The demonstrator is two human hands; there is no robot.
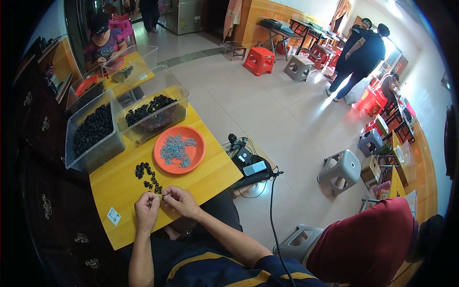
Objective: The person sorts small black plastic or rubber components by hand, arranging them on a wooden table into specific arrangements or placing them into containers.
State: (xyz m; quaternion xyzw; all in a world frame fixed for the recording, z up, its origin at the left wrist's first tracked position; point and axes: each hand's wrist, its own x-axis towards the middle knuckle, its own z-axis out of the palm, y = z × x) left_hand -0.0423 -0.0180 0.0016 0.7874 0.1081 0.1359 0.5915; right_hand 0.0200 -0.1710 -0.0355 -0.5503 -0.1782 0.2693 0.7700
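Note:
Above the near part of a yellow table (205,167), my left hand (147,209) has its thumb and fingertips pinched together. Close beside it, my right hand (179,201) also pinches with thumb and forefinger. Anything between the fingertips is too small or hidden to name. Just beyond my fingers lies a loose cluster of small black parts (154,181) on the tabletop. An orange plate (197,159) stands farther right, holding a heap of small grey pieces (175,150).
Two clear plastic bins of black parts, a left bin (82,163) and a right bin (130,133), stand at the table's far side. A person (103,43) sits opposite. Cables and a power adapter (245,154) lie right of the table, near a grey stool (340,171).

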